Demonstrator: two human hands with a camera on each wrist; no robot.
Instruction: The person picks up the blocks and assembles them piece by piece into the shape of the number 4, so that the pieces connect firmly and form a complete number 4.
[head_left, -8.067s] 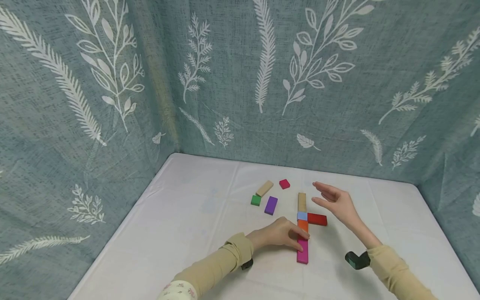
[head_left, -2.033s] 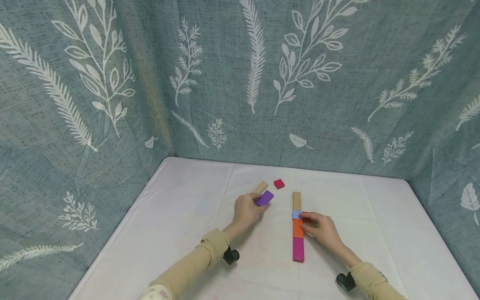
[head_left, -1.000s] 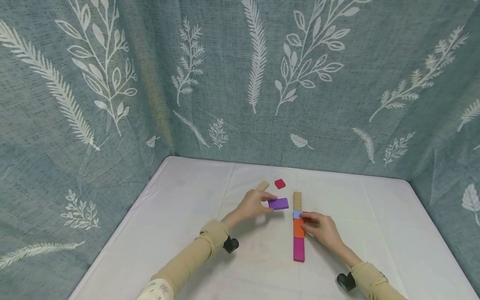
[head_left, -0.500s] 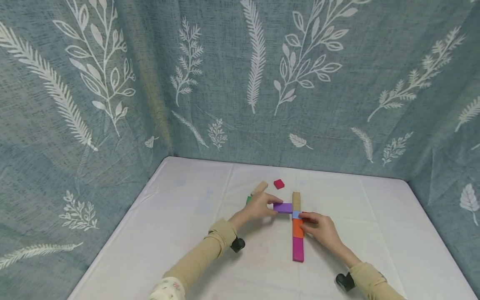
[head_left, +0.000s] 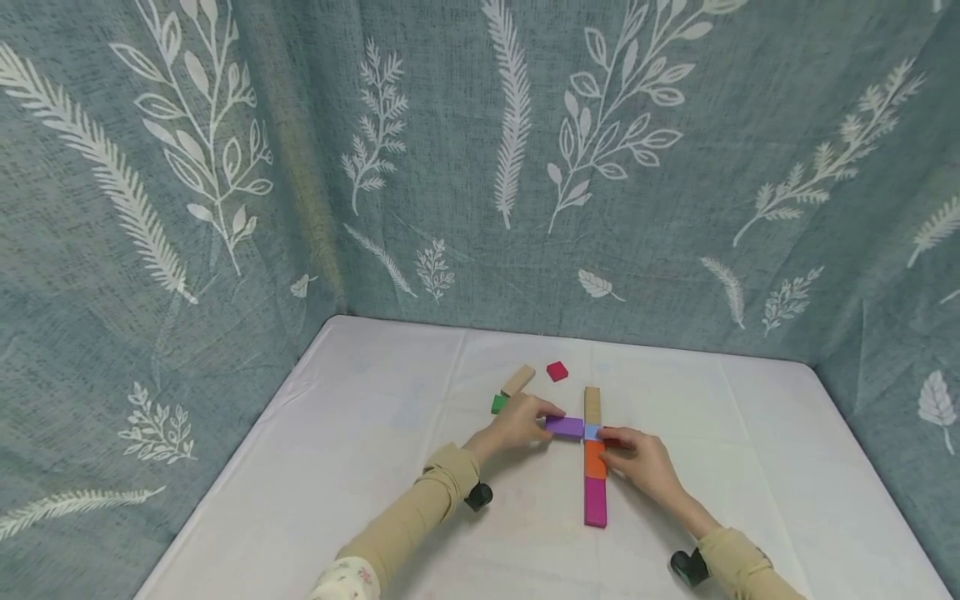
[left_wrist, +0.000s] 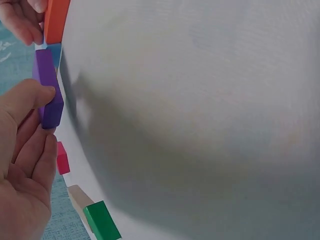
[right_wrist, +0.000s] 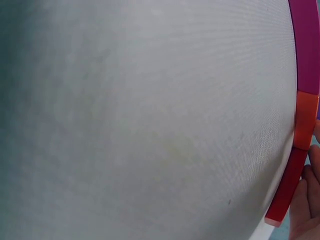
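Note:
My left hand pinches a purple block between thumb and fingers. The block lies crosswise, its right end against or close to a light blue block. That blue piece belongs to a row with a tan block above, then orange and magenta below. My right hand rests over the row's right side, fingertips at the blue and orange blocks. Under it, a red block is mostly hidden in the head view but visible in the right wrist view.
Beyond my left hand lie a loose tan block, a small green block, partly covered by the hand, and a small crimson block. A white cloth covers the table, with a leaf-patterned curtain behind it.
Over the last two seconds my left hand has carried the purple block right, turned it crosswise and brought it beside the light blue block. My right hand has stayed over the row.

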